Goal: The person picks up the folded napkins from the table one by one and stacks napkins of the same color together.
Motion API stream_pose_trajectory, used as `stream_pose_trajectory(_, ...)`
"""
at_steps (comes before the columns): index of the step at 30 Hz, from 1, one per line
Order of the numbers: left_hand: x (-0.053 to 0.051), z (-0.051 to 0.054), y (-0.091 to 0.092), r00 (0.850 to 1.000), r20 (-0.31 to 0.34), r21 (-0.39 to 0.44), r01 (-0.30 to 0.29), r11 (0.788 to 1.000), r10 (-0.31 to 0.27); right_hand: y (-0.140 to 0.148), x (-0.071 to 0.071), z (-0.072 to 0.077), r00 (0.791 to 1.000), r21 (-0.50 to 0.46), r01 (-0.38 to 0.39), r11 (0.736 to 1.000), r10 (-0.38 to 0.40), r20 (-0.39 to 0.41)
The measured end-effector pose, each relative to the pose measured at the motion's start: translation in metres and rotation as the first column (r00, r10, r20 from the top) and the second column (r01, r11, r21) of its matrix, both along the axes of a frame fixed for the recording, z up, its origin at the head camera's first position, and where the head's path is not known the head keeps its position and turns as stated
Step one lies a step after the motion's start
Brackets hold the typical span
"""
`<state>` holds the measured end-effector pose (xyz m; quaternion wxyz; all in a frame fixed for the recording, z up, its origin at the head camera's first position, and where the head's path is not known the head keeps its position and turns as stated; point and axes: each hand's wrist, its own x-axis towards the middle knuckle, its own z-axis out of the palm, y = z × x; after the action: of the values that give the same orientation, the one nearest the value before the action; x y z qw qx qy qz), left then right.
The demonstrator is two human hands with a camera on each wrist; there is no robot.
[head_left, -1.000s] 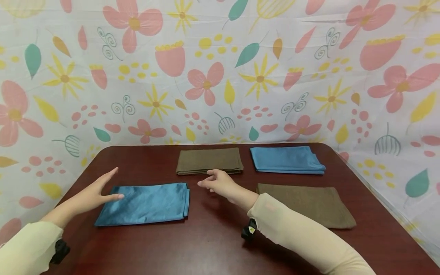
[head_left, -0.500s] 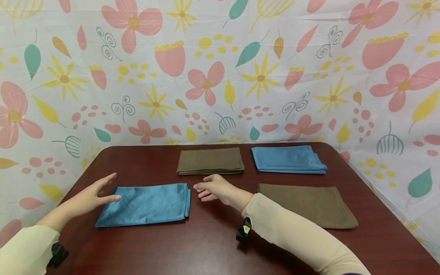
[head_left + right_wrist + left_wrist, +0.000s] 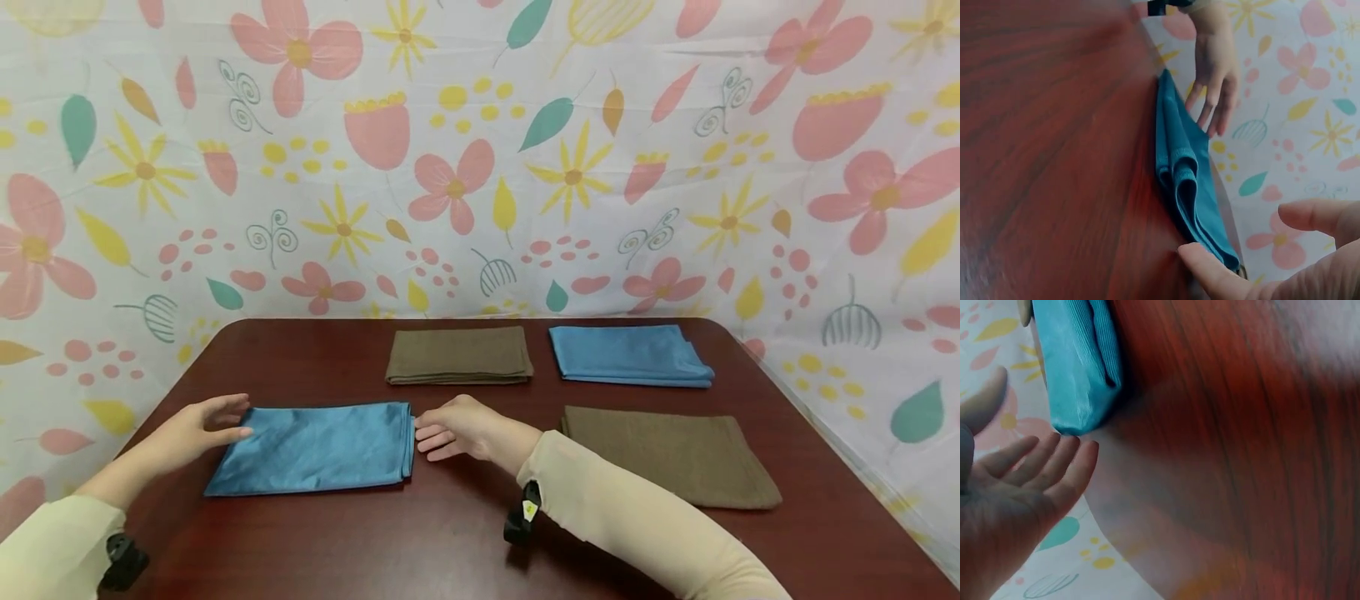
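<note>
A folded teal-blue cloth lies flat on the dark red-brown table, between my two hands. At its left end my left hand hovers with thumb and fingers spread apart, holding nothing. My right hand is at the cloth's right end, fingers relaxed and pointing at its folded layers. In the right wrist view those layers of the teal cloth show as loops, with a fingertip right beside them; I cannot tell whether it touches. The left wrist view shows the fingertips close to the cloth's other end.
Behind lies a folded brown cloth, and right of it a folded blue cloth. Another brown cloth lies beyond my right forearm, partly hidden by the sleeve. A flower-patterned curtain hangs behind the table.
My right hand has moved left and down, toward the right end of the teal cloth. My left hand has lowered slightly beside the other end. The cloths lie as before.
</note>
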<state>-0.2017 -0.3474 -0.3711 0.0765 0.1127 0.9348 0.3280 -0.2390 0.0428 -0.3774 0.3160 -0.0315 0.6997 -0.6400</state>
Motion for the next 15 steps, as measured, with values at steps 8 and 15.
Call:
stream_pose_trajectory(8,-0.002,-0.001,-0.002,0.982,0.151,0.082,-0.129,0.988,0.116,-0.009,0.006,-0.002,0.997,-0.047,0.044,0.998,-0.041,0.066)
stream_pose_trajectory(15,-0.007,-0.001,-0.003,0.957,0.213,0.042,-0.213,0.976,0.199,-0.021,0.011,-0.007,0.996,-0.046,0.059,0.997,-0.056,0.073)
